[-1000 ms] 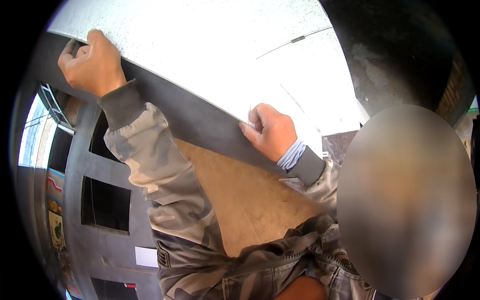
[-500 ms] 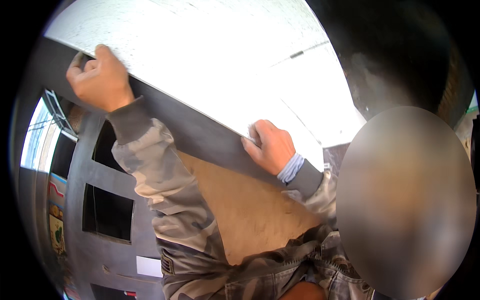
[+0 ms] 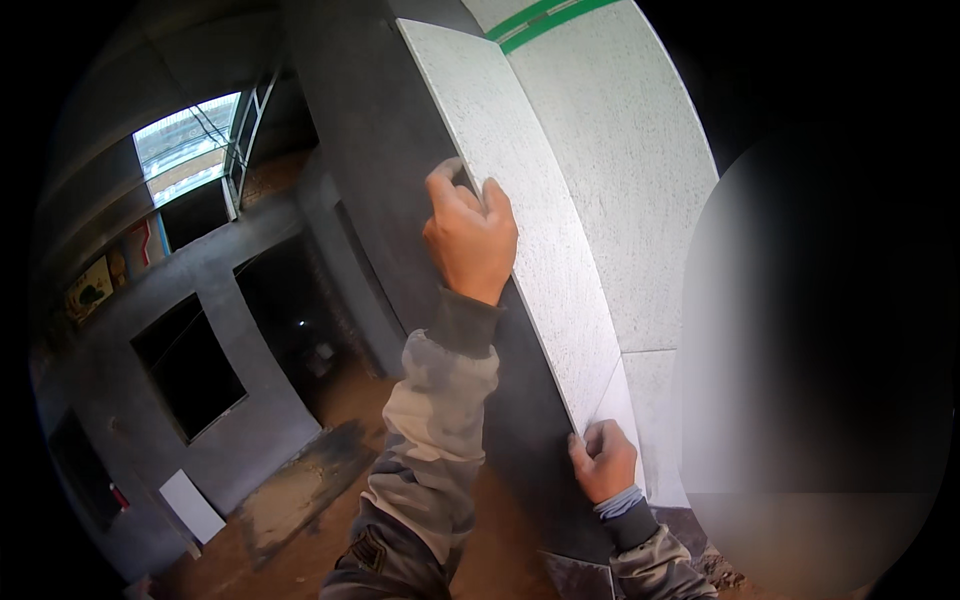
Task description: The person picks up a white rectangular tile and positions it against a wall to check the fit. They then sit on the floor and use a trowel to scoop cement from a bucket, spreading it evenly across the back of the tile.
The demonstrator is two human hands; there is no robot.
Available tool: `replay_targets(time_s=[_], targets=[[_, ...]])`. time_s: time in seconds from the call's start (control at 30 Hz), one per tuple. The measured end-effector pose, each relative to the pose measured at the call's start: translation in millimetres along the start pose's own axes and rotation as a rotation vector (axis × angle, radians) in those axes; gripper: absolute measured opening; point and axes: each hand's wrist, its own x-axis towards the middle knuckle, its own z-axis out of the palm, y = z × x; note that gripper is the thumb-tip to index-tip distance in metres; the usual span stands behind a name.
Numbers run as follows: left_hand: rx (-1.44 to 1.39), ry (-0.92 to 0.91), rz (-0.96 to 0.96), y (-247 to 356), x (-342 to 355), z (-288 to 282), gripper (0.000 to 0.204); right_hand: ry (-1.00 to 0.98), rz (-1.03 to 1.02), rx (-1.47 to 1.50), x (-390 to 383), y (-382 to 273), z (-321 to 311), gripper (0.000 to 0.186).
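Grasping a long, flat, white speckled panel [image 3: 545, 235] by its edge with bare left hand [image 3: 472, 230] and, lower, bare right hand [image 3: 605, 462], probably stiff, weighty, chip-prone, best held there.

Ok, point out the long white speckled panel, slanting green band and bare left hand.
Long white speckled panel [image 3: 545, 225], head view: middle of its face.
Green band [image 3: 555, 25], head view: its lower stripe.
Left hand [image 3: 470, 238], head view: its back.
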Motion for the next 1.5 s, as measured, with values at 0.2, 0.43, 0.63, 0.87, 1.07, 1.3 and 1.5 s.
replay_targets(time_s=[0.2,0.43,0.63,0.87,1.07,1.3,1.5], targets=[[-0.02,0.01,0.008,-3,0,0,0.031,-0.005,0.0,0.016,1,3,1,0.028],[0.048,0.018,-0.035,-1,-6,0,0.031,-0.1,-0.033,0.061,7,13,-4,0.027],[0.07,0.011,-0.079,5,-9,-1,0.033,-0.247,-0.065,0.136,21,24,-7,0.03],[0.109,0.018,-0.1,7,-13,0,0.033,-0.312,-0.085,0.199,27,33,-8,0.029],[0.145,0.022,-0.133,10,-21,3,0.031,-0.347,-0.071,0.248,32,36,-8,0.03],[0.138,0.053,-0.132,9,-24,6,0.029,-0.36,-0.085,0.277,34,36,-9,0.03],[0.149,0.058,-0.168,14,-24,6,0.028,-0.367,-0.093,0.263,35,36,-10,0.031]])
